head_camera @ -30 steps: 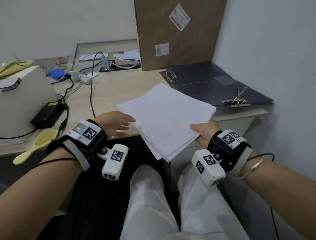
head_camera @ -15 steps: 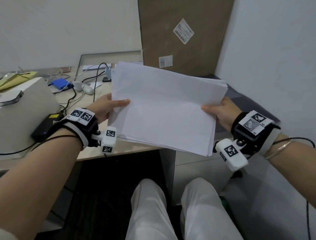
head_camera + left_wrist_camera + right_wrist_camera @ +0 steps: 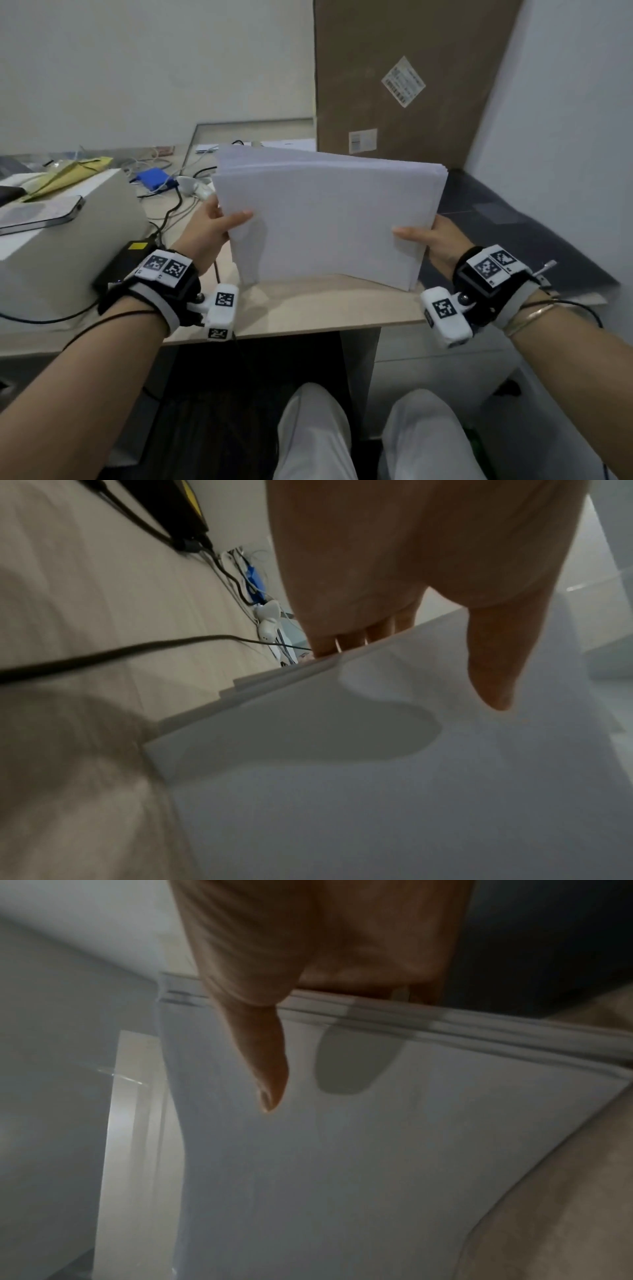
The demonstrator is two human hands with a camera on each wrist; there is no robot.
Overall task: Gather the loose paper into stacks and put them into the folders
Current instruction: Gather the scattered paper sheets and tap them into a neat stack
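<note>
A thick stack of white paper (image 3: 325, 219) stands upright on its long lower edge on the wooden desk (image 3: 308, 308). My left hand (image 3: 219, 222) grips its left side, thumb on the front face and fingers behind. My right hand (image 3: 424, 236) grips the right side the same way. In the left wrist view the thumb lies on the paper (image 3: 377, 777) and the sheet edges look stepped. The right wrist view shows the paper (image 3: 342, 1150) edges lying nearly flush. A dark open folder (image 3: 496, 212) lies on the desk behind and right of the stack, mostly hidden.
A tall cardboard box (image 3: 411, 85) leans against the back wall. At left stand a grey box with a phone (image 3: 37, 212) on it, a black power adapter (image 3: 126, 260), cables, a blue item (image 3: 154, 178) and a white mouse (image 3: 195, 188). The desk's front edge is close to my knees.
Both hands raised the paper from lying flat at the desk edge, turned it upright, and set its lower edge down on the desk. The sheets look more even now.
</note>
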